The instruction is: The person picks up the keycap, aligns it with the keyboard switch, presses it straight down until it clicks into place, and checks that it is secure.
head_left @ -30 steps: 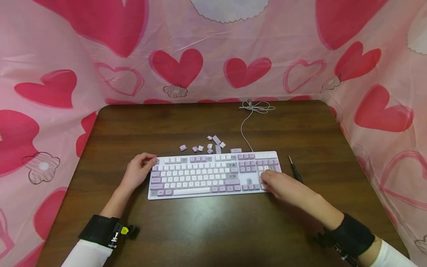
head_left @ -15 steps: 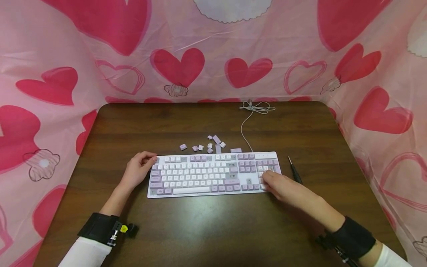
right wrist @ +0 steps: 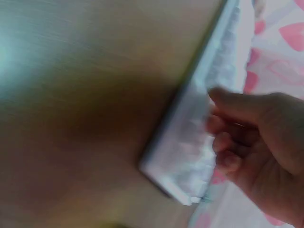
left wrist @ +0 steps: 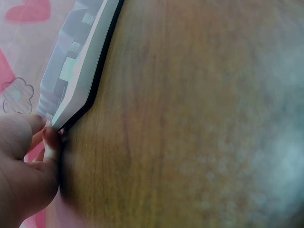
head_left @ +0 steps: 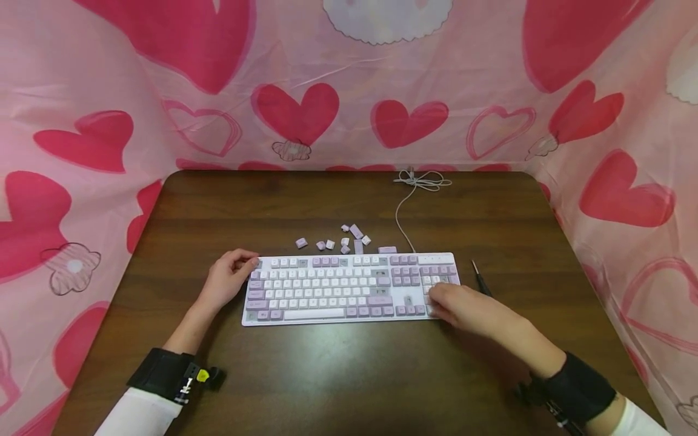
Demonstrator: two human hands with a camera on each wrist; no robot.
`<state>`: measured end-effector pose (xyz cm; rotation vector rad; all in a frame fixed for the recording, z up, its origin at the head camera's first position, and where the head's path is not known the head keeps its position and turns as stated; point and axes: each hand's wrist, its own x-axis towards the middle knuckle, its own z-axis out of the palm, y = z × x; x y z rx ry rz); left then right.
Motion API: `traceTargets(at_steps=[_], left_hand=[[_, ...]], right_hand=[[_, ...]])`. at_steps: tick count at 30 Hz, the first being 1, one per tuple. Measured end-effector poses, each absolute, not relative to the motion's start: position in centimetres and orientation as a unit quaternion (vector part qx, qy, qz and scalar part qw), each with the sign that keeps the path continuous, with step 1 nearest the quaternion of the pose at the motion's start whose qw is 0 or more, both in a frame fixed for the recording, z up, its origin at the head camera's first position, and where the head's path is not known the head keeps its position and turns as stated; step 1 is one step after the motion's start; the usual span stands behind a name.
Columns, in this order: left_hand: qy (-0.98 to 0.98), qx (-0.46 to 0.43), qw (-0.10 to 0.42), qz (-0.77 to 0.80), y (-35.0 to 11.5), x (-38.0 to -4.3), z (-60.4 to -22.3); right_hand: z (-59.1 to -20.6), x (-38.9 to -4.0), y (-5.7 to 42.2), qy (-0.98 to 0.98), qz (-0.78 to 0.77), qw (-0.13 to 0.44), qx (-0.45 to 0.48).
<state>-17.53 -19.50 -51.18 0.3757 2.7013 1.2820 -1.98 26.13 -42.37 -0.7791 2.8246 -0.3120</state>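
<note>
A white and lilac keyboard lies across the table, with grey gaps where some keycaps are off. At its top left corner, my left hand pinches the edge between thumb and fingers; the left wrist view shows that hand at the case's corner. Over the number pad, my right hand has its fingers bent down onto the keys. In the blurred right wrist view, the thumb and curled fingers of this hand are close over the keys; I cannot tell whether a keycap is between them.
Several loose lilac and white keycaps lie behind the keyboard. A black-handled screwdriver rests right of it. A tied white cable runs to the back of the brown table. Heart-patterned cloth surrounds the table.
The right hand has shifted slightly on the number pad. The left hand keeps its place at the corner. The head view has tilted a little.
</note>
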Motion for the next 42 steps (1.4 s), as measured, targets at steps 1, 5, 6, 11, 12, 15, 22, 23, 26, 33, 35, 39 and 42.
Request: traceTargets(at_steps=[1,5,6,11,12,15,22,23,26,33,35,39,42], left_hand=[[0.895,0.123,0.066,0.424,-19.5,-17.5,-51.2],[0.894,0.123,0.073,0.424,-19.4,-17.2,-51.6],[0.894,0.124,0.075,0.425,-19.4,-17.2,-51.7],[0.892,0.126,0.074,0.427,-19.3,-17.2,-51.9],[0.893,0.125,0.073,0.427,-19.4,-17.2,-51.8],[0.894,0.122,0.071,0.425,-19.5,-17.3,-51.8],[0.895,0.121,0.074,0.423,-19.7,-17.2,-52.0],[0.895,0.120,0.073,0.423,-19.7,-17.2,-52.0],[0.896,0.117,0.072,0.423,-19.7,-17.1,-52.0],[0.897,0.117,0.063,0.422,-19.5,-17.1,-51.8],[0.897,0.118,0.061,0.421,-19.4,-17.2,-51.8],[0.896,0.118,0.062,0.423,-19.3,-17.3,-51.6],[0.895,0.117,0.065,0.425,-19.3,-17.5,-51.4]], right_hand=[[-42.0,-2.4,26.0,0.951,-0.107,0.106,-0.270],[-41.1,-4.6,25.0,0.944,-0.115,0.119,-0.286],[-40.9,-5.2,24.7,0.944,-0.115,0.115,-0.288],[-40.3,-8.6,23.1,0.946,-0.120,0.087,-0.290],[-40.2,-9.3,22.7,0.947,-0.123,0.084,-0.286],[-40.3,-11.5,21.6,0.949,-0.127,0.081,-0.276],[-41.6,-15.7,19.0,0.947,-0.116,0.078,-0.288],[-41.8,-16.2,18.6,0.946,-0.114,0.076,-0.294],[-42.2,-17.6,17.6,0.943,-0.106,0.077,-0.304],[-43.5,-20.0,16.1,0.951,-0.072,0.092,-0.287],[-43.8,-20.3,16.1,0.952,-0.066,0.100,-0.280],[-44.2,-20.9,16.0,0.954,-0.068,0.111,-0.269],[-44.3,-21.1,16.1,0.957,-0.069,0.113,-0.260]])
